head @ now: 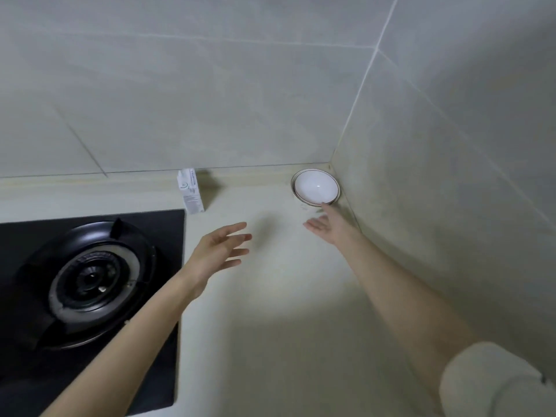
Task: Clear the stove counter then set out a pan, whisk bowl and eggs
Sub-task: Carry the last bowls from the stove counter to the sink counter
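A white bowl [315, 186] with a thin dark rim line sits in the far right corner of the pale counter [270, 311], against both walls. My right hand [326, 225] is stretched toward it, fingers apart, one fingertip at the bowl's near rim. My left hand [219, 251] hovers open over the counter's middle, holding nothing. A small white carton [191, 191] stands upright near the back wall, just beyond the stove's far right corner. No pan or eggs are in view.
A black glass gas stove [90, 281] with a round burner and pan support fills the left side. Tiled walls close the counter at the back and on the right.
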The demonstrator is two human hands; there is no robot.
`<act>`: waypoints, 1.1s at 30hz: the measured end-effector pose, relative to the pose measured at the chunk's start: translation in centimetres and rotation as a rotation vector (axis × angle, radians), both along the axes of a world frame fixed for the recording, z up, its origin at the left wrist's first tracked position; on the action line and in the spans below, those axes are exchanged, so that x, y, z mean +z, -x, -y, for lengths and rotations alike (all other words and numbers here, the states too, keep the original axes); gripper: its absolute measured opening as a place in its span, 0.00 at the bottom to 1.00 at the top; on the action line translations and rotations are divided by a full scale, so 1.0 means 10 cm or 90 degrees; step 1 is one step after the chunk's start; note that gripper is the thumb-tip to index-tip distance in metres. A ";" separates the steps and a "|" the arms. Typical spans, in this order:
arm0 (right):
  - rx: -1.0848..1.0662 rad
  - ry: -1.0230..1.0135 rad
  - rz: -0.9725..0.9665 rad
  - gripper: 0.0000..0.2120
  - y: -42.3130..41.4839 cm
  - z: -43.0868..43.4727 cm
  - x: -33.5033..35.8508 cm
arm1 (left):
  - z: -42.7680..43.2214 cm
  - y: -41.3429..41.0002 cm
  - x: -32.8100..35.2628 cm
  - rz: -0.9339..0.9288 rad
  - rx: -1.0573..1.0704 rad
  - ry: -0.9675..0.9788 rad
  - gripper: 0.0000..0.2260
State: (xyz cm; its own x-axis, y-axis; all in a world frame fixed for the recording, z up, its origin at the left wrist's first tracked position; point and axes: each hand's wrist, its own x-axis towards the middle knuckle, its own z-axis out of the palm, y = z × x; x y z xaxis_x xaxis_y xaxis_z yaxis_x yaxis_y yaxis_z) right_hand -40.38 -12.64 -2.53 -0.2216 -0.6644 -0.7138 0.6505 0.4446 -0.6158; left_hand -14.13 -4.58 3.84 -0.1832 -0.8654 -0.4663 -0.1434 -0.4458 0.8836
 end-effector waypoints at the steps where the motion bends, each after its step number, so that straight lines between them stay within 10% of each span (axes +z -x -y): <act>1: 0.003 -0.003 0.002 0.14 0.03 0.12 -0.09 | 0.02 0.02 -0.04 -0.005 0.016 -0.009 0.14; 15: 0.014 0.030 -0.156 0.19 0.08 0.30 -0.58 | -0.15 -0.10 -0.17 -0.053 0.086 -0.045 0.13; 33: 0.626 0.196 -0.081 0.10 -1.59 -1.23 0.64 | -1.46 -1.14 0.07 -0.229 0.440 -0.078 0.16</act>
